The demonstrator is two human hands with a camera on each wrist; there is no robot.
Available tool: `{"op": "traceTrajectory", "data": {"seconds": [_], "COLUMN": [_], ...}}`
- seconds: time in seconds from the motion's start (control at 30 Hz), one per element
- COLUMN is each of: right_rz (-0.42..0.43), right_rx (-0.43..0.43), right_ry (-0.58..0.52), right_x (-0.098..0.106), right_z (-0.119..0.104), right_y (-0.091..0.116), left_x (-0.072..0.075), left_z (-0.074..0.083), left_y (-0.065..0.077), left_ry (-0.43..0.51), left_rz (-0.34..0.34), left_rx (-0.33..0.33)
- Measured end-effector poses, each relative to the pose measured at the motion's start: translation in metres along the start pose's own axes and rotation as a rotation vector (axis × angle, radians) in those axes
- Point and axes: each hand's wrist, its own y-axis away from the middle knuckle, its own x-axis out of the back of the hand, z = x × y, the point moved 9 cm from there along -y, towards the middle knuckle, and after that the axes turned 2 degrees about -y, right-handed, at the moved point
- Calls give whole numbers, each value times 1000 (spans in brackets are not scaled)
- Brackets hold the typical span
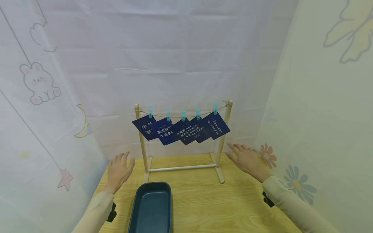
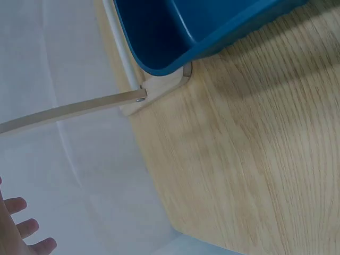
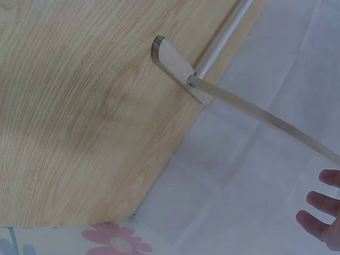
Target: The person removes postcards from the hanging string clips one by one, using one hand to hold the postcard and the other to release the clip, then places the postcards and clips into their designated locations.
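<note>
My left hand [image 1: 118, 171] hovers left of a wooden stand [image 1: 142, 149], its fingers loosely extended and holding nothing. On the other side, my right hand [image 1: 246, 159] is held near the stand's right post [image 1: 222, 145], fingers spread and likewise free of any object. A string [image 1: 175, 116] runs between the two posts. Several dark blue cards [image 1: 216, 126] with white writing hang from it, each by a light blue clothespin [image 1: 215, 107]. In the wrist views only fingertips of the left hand [image 2: 18, 226] and right hand [image 3: 325, 210] show at the frame edges.
A dark blue rectangular tray [image 1: 170, 207] sits on the wooden table [image 1: 215, 207], in front of the stand's left foot. A white rod [image 1: 182, 168] joins the feet. Pale printed curtains [image 1: 163, 48] enclose the back and both sides.
</note>
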Motion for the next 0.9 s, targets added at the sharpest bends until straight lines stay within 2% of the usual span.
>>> {"op": "traceTrajectory", "data": {"seconds": [0.2, 0.67, 0.9], "right_rz": [19, 98, 147], "right_rx": [12, 53, 141], "right_ry": [-37, -24, -42], "right_x": [1, 9, 12], "right_z": [-11, -44, -63], "right_y": [-2, -13, -19], "left_x": [-2, 1, 1], "left_z": [8, 28, 33], "left_y": [-4, -19, -21], "left_ry": [27, 57, 46], "left_rz": [12, 28, 46], "left_rx": [-6, -22, -25]}}
